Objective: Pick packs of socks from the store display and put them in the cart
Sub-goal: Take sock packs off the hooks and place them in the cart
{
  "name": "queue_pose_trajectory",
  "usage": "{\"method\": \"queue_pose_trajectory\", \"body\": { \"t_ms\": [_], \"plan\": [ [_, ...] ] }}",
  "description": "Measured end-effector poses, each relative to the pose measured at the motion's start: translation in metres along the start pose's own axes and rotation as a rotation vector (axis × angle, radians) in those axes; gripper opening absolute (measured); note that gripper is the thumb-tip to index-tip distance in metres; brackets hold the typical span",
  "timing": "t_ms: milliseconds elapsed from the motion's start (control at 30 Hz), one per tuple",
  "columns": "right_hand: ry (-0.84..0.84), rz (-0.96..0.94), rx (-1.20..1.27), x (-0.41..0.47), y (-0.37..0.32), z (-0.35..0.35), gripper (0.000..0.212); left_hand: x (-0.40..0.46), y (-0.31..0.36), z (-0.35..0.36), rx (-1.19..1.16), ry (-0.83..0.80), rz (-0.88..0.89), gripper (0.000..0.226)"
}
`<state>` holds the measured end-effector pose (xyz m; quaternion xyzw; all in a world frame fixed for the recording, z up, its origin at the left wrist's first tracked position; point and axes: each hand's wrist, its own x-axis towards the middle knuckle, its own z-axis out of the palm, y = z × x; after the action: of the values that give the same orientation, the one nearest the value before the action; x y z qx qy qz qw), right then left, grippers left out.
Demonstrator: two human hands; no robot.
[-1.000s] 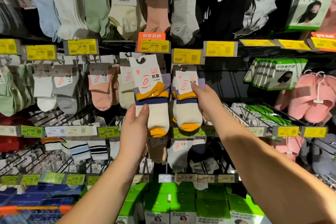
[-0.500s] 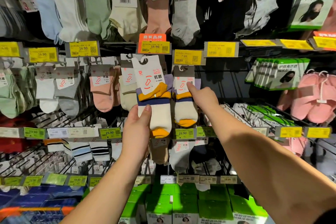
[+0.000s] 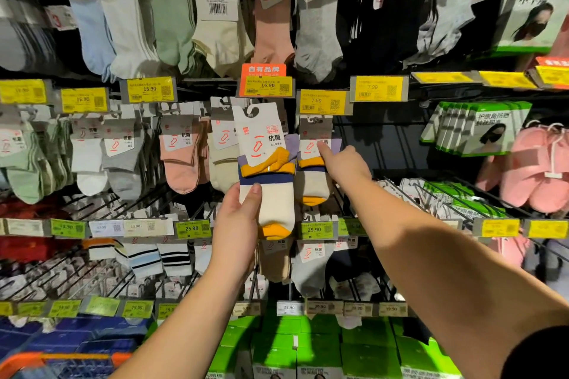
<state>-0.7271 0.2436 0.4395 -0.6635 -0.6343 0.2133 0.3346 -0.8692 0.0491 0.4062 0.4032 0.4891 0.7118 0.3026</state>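
Right hand [image 3: 345,164] withdrawn to fingertip touch on hung pack [image 3: 312,175]; left hand [image 3: 237,234] gripping freed pack [image 3: 271,181]

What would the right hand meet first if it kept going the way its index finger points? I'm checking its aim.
Likely the hanging sock pack; the right hand already has its fingertip at the card, though contact is unclear.

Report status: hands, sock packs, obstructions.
Left hand grips cream sock pack. Right hand fingers hanging pack, on its hook. Nothing blocking.
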Motion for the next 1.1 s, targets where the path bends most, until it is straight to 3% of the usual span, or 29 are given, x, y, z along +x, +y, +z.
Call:
{"method": "queue_pose_trajectory", "body": {
  "t_ms": [67, 167, 267, 533, 733, 900, 1000, 1100],
  "plan": [
    [0.029, -0.029, 0.079, -0.007, 0.006, -0.002, 0.083, 0.001, -0.003, -0.001, -0.01, -0.004, -0.019, 0.02],
    [0.122, -0.143, 0.272, -0.025, 0.015, -0.004, 0.055, 0.001, -0.007, -0.002, -0.033, -0.014, -0.034, 0.03],
    [0.034, -0.231, 0.433, -0.057, 0.021, -0.009, 0.037, 0.002, -0.013, -0.001, -0.035, -0.04, -0.055, 0.023],
    [-0.323, -0.268, 0.678, -0.109, 0.029, 0.0, 0.053, 0.003, -0.024, 0.024, 0.002, -0.093, -0.08, 0.016],
    [-0.277, -0.253, 0.713, -0.101, 0.024, -0.003, 0.024, 0.01, -0.024, 0.039, 0.111, -0.15, -0.089, 0.01],
    [-0.209, -0.21, 0.676, -0.088, 0.016, -0.006, 0.042, 0.019, -0.022, 0.047, 0.163, -0.175, -0.093, 0.012],
    [-0.185, -0.204, 0.607, -0.081, 0.014, -0.01, 0.042, 0.024, -0.022, 0.052, 0.164, -0.187, -0.072, 0.043],
    [-0.181, -0.199, 0.637, -0.073, 0.015, -0.013, 0.041, 0.034, -0.021, 0.055, 0.124, -0.173, -0.122, 0.023]
  ]
}}
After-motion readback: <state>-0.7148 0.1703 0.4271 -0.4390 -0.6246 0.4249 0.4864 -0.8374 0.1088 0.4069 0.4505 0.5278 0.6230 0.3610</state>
